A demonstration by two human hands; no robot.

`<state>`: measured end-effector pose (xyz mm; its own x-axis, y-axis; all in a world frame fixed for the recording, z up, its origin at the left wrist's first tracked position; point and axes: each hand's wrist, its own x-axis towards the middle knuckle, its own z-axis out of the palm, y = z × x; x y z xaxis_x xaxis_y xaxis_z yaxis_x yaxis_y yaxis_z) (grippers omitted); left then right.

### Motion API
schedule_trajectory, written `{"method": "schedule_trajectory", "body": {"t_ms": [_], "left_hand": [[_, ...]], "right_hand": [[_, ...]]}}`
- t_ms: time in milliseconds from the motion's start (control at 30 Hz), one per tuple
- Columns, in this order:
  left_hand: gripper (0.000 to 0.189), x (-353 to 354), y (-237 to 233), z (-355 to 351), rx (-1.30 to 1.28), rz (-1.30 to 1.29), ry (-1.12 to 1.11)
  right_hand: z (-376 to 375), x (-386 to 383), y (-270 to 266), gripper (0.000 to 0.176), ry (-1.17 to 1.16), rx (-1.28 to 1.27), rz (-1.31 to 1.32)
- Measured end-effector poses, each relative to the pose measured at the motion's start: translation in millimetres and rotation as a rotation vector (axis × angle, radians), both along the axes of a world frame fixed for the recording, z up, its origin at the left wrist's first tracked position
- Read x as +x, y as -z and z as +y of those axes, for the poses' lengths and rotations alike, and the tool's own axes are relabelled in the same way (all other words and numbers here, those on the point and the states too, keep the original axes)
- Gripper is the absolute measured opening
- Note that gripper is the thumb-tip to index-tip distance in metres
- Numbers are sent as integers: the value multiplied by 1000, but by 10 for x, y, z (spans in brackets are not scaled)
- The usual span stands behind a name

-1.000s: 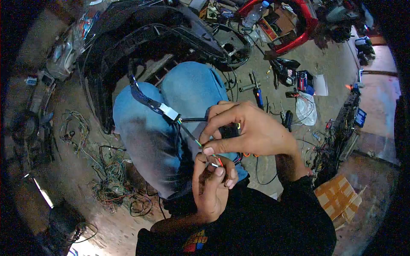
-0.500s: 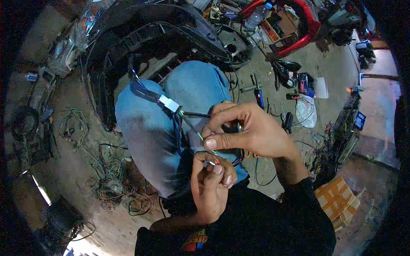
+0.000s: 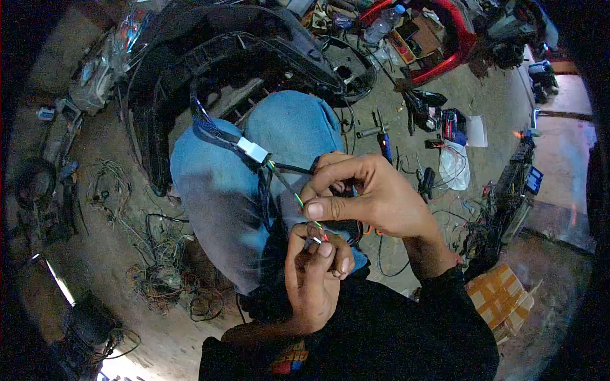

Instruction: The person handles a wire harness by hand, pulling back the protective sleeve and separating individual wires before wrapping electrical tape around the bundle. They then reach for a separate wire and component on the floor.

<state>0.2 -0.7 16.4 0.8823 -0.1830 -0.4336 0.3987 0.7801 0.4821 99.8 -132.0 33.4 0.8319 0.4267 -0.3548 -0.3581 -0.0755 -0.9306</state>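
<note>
My right hand [image 3: 368, 197] pinches a thin green wire [image 3: 298, 199] between thumb and index finger, above my lap. Just below it, my left hand [image 3: 318, 273] is closed on wire ends, among them a white wire [image 3: 316, 240] and a red wire [image 3: 326, 237]. The green wire runs up along a dark sleeved cable to a white connector [image 3: 252, 151], which lies on my jeans [image 3: 286, 127]. From the connector a black wiring harness [image 3: 206, 127] leads away to the upper left. My fingers hide where the wires meet.
A large black plastic scooter body panel [image 3: 152, 127] stands before my knees. Tangled wires [image 3: 168, 273] lie on the floor at left. A screwdriver [image 3: 384, 145], a white plastic bag [image 3: 454, 165], a red panel [image 3: 467, 38], a water bottle [image 3: 384, 25] and a taped cardboard box [image 3: 502, 298] are at right.
Both hands stay almost in place, still holding the wires. The left fingers have shifted very slightly around the white and red wire ends.
</note>
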Motion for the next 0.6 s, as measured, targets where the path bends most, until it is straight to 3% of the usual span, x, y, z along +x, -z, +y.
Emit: {"method": "schedule_trajectory", "body": {"t_ms": [600], "left_hand": [[23,8,-6,-8,-39,27,-1]], "right_hand": [[-1,6,-29,22,-24,-10,-21]]}}
